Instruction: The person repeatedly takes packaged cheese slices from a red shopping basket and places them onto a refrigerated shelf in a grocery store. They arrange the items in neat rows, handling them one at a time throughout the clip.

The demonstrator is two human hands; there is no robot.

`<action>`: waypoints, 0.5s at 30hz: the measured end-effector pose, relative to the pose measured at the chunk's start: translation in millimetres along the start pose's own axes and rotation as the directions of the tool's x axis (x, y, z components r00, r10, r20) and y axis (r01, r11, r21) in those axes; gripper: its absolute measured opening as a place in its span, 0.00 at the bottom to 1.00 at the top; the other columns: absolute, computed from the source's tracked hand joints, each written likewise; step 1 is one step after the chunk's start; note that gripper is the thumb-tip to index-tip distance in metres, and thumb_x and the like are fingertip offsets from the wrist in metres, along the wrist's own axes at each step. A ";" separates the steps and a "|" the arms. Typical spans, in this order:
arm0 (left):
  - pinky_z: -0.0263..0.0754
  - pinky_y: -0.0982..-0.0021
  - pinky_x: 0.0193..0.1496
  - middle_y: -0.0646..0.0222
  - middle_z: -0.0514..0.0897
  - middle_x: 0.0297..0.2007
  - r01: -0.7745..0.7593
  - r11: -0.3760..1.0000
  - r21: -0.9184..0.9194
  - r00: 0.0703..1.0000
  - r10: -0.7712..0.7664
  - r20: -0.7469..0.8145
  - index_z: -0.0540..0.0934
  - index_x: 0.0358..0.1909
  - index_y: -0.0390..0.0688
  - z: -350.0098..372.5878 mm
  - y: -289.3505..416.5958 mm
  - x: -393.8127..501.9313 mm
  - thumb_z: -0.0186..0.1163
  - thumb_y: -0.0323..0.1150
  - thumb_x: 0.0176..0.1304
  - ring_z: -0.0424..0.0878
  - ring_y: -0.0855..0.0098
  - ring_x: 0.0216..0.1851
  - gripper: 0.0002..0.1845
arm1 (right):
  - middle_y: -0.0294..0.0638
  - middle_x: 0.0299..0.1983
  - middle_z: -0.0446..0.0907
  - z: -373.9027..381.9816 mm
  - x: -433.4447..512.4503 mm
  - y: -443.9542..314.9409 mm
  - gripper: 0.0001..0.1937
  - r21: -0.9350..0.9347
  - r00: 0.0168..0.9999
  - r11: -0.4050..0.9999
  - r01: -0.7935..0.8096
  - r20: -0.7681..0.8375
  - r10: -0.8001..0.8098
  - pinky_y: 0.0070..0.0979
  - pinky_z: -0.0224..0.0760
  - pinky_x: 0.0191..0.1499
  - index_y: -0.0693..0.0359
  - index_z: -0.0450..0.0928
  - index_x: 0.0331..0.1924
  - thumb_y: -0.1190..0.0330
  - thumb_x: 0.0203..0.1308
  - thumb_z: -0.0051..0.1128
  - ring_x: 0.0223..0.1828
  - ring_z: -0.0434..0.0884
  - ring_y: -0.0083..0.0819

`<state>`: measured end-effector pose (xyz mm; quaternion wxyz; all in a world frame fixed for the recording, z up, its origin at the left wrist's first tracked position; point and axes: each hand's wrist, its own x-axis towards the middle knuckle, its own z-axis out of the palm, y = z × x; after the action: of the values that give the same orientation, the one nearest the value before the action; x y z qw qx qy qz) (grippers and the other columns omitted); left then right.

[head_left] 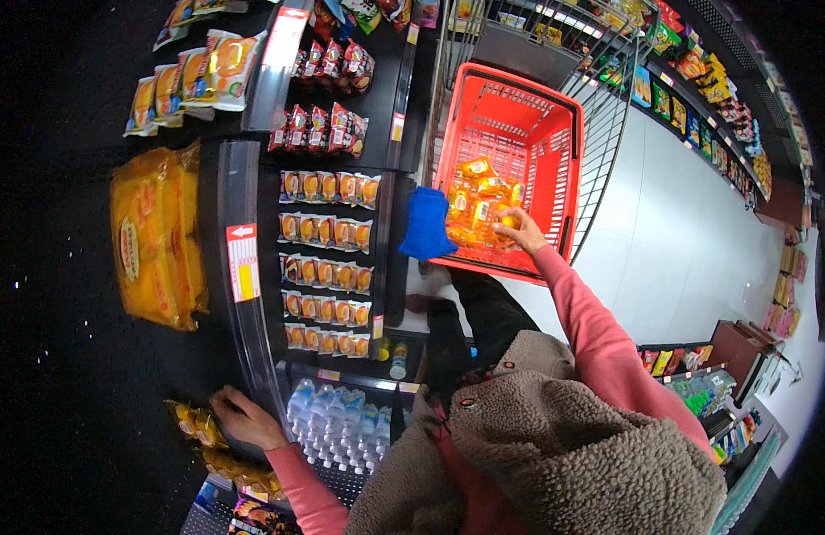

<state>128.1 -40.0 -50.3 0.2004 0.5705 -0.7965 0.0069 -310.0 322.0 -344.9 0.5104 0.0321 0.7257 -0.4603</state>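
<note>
A red plastic shopping basket (553, 160) sits on a metal shopping cart and holds several small orange-yellow packaged snacks (481, 208). Over those packets, inside the basket near its close edge, is my right hand (519, 231), fingers bent; whether it grips a packet cannot be told. A blue cloth (426, 224) hangs over the basket's left rim. My left hand (246, 420) is at the lower left, at a dark shelf, beside small packaged snacks in yellow wrapping (197, 424). Its fingers are partly hidden in shadow, so its hold cannot be told.
The wire cart (603, 160) surrounds the basket. Shelves at left carry rows of wrapped buns (327, 231), a large yellow bag (159, 241) and shrink-wrapped bottles (339, 421). Price rails (242, 261) edge the shelves. Snack racks (687, 127) line the aisle's right side.
</note>
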 end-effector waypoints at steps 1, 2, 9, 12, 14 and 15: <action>0.71 0.55 0.43 0.49 0.80 0.36 0.000 0.999 -0.032 1.000 0.000 0.008 0.76 0.43 0.29 -0.7 2.9 0.5 0.52 0.43 0.81 0.76 0.50 0.36 0.21 | 0.40 0.48 0.87 4.4 -15.2 -20.0 0.18 0.075 0.999 0.997 0.024 0.033 -0.026 0.23 0.80 0.36 0.48 0.75 0.56 0.57 0.67 0.69 0.40 0.87 0.26; 0.71 0.59 0.40 0.55 0.77 0.32 -0.036 0.999 -0.039 0.998 0.033 -0.054 0.75 0.40 0.33 1.2 6.6 1.1 0.54 0.43 0.80 0.74 0.55 0.33 0.19 | 0.37 0.44 0.87 10.2 -30.1 -40.4 0.17 0.161 0.995 0.986 0.049 0.075 -0.061 0.22 0.79 0.33 0.47 0.74 0.56 0.57 0.69 0.68 0.38 0.86 0.25; 0.71 0.59 0.36 0.60 0.77 0.29 0.065 0.991 -0.116 0.998 -0.062 0.034 0.75 0.37 0.37 -2.7 15.9 1.0 0.57 0.43 0.77 0.77 0.61 0.29 0.17 | 0.50 0.58 0.83 64.3 -118.7 -157.1 0.15 0.442 0.844 0.894 0.075 0.448 -0.293 0.21 0.80 0.32 0.50 0.73 0.59 0.64 0.73 0.61 0.36 0.86 0.26; 0.71 0.58 0.38 0.58 0.73 0.29 0.006 0.994 -0.113 0.999 -0.002 0.040 0.72 0.33 0.38 -3.8 16.5 3.3 0.57 0.42 0.76 0.76 0.55 0.31 0.18 | 0.60 0.58 0.82 92.9 -149.7 -185.8 0.18 0.480 0.759 0.874 0.078 0.540 -0.365 0.19 0.78 0.33 0.49 0.70 0.60 0.61 0.71 0.62 0.34 0.83 0.28; 0.70 0.56 0.37 0.59 0.72 0.28 0.035 0.991 -0.130 0.997 -0.026 0.072 0.71 0.32 0.39 -7.2 19.0 5.2 0.57 0.40 0.76 0.75 0.55 0.31 0.17 | 0.62 0.58 0.81 109.5 -168.2 -201.3 0.18 0.468 0.722 0.883 0.041 0.597 -0.350 0.19 0.77 0.33 0.49 0.69 0.60 0.60 0.71 0.61 0.32 0.82 0.28; 0.71 0.59 0.37 0.61 0.75 0.28 0.073 0.983 -0.165 0.995 -0.060 0.085 0.73 0.33 0.39 -11.0 21.7 3.9 0.59 0.39 0.75 0.75 0.58 0.30 0.15 | 0.63 0.59 0.81 117.8 -176.7 -208.1 0.18 0.459 0.705 0.888 0.017 0.624 -0.336 0.19 0.77 0.33 0.48 0.69 0.61 0.60 0.72 0.60 0.32 0.82 0.27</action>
<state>110.7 -33.3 -34.3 0.2162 0.5777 -0.7820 -0.0897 -249.4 194.8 -83.0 0.6756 -0.1038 0.3664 -0.6313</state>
